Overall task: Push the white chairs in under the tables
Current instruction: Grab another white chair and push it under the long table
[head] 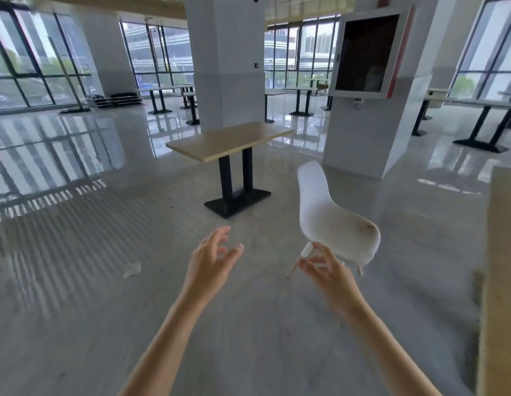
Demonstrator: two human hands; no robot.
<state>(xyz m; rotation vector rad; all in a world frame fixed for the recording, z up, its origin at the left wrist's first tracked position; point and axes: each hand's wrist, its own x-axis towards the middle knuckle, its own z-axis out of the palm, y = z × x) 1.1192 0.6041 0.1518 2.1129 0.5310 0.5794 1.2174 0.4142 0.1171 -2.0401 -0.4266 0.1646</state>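
Two bare forearms rise from the bottom edge of the frame. The left hand hangs at centre with its fingers spread and curled, holding nothing. The right hand hovers just right of centre, fingers loosely apart and empty, overlapping the lower front of the white chair; whether it touches the chair is hard to tell.

The chair stands on the glossy grey floor right of centre, a moulded white shell with a smudged seat and pale legs partly hidden behind the right hand. It is well apart from the tabletop at upper centre, a light wood slab on two black posts and a black base plate. Bare floor lies open between chair and table and all across the left of the frame.

A white pillar stands behind the chair. At the right edge, another pale wood tabletop is cut off. The motion blur softens the chair's outline.
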